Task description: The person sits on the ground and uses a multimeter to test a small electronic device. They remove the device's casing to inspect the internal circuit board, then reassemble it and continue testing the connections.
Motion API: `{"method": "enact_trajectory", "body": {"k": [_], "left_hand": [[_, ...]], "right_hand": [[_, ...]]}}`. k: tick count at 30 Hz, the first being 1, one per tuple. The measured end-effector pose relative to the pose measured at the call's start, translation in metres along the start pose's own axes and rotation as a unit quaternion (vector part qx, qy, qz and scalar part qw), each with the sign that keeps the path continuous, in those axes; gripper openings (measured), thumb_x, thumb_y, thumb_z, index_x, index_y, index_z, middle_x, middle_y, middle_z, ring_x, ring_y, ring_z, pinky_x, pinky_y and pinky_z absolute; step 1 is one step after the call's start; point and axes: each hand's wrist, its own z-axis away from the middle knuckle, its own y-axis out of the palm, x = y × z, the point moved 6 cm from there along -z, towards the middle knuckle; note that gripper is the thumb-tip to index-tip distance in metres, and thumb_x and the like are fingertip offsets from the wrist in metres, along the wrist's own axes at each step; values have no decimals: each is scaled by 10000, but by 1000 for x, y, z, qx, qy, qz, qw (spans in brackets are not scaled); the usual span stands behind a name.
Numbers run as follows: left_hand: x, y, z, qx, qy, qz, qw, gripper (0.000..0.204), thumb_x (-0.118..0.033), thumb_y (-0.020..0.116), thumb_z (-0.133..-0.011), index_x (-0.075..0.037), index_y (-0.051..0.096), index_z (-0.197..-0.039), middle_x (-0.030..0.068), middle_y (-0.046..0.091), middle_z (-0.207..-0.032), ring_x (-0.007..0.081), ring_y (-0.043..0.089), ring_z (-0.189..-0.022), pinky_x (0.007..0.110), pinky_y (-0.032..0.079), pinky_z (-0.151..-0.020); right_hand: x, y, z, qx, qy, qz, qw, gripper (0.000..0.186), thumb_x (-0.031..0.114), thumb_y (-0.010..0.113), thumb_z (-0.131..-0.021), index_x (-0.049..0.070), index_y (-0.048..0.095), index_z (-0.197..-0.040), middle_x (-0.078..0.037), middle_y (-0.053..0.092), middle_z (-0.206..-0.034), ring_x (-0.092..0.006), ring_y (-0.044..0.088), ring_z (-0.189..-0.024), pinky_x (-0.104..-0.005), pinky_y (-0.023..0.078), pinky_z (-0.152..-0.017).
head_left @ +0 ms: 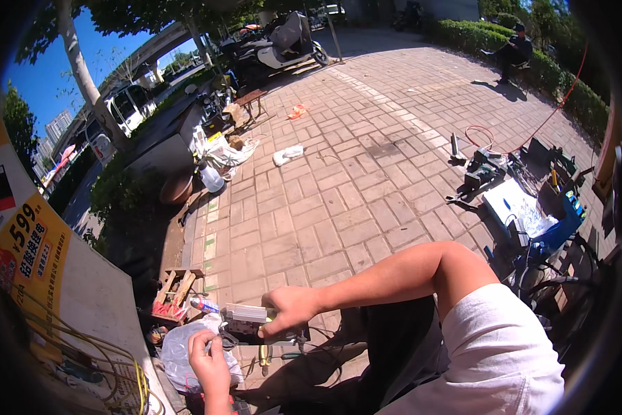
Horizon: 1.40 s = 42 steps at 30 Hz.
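Low in front of me, my right hand (291, 312) reaches across and is closed over the right side of a silver finned metal box (245, 313). A small yellow-green patch shows by its fingertips. Dark cables (228, 339) lie at the box's near left side. Just beside them, my left hand (208, 360) is raised with its fingers curled together; what they pinch, if anything, is too small to make out. Pliers with yellow handles (264, 356) lie below the box. Left of it are a crumpled clear plastic bag (181, 349) and a small blue, white and red tube (204, 305).
A wooden crate (179, 287) with red-handled items stands at the left, near a yellow-and-white signboard (38, 256) draped with wires. Tools and a blue toolbox (560, 232) lie at the right on brick paving. Farther off are a parked scooter (283, 48) and a seated person (515, 52).
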Motion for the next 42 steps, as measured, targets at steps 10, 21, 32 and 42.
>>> {"method": "enact_trajectory", "body": {"k": [10,21,32,42], "left_hand": [[-28,31,-4,28,11,-76,997,467,-165,714,-805,37,520,-1180,200,549,-1113,369,546,-1017,435,426,-937],[-77,10,-28,-10,-30,-116,993,445,-196,697,-836,33,539,-1183,168,569,-1099,316,550,-992,400,430,-895],[-110,59,-34,30,-39,-138,989,428,-228,680,-866,28,559,-1187,136,589,-1085,264,554,-966,366,434,-852],[-84,85,-31,69,-66,-118,988,418,-257,664,-894,24,576,-1191,107,607,-1072,216,557,-943,334,437,-814]], "right_hand": [[-15,6,-14,-55,-20,71,996,704,586,738,-677,-50,661,-968,-241,691,-945,-370,676,-890,-452,537,-761],[-24,-25,-1,-184,-109,145,966,515,446,795,-661,14,713,-929,-194,708,-921,-373,684,-888,-443,553,-766],[-48,-60,41,-215,-80,115,967,506,458,785,-658,19,720,-901,-192,705,-899,-367,683,-873,-454,553,-747],[-45,-64,25,-251,-101,63,961,612,534,770,-655,-11,680,-917,-223,692,-913,-405,667,-878,-472,540,-751]]}}
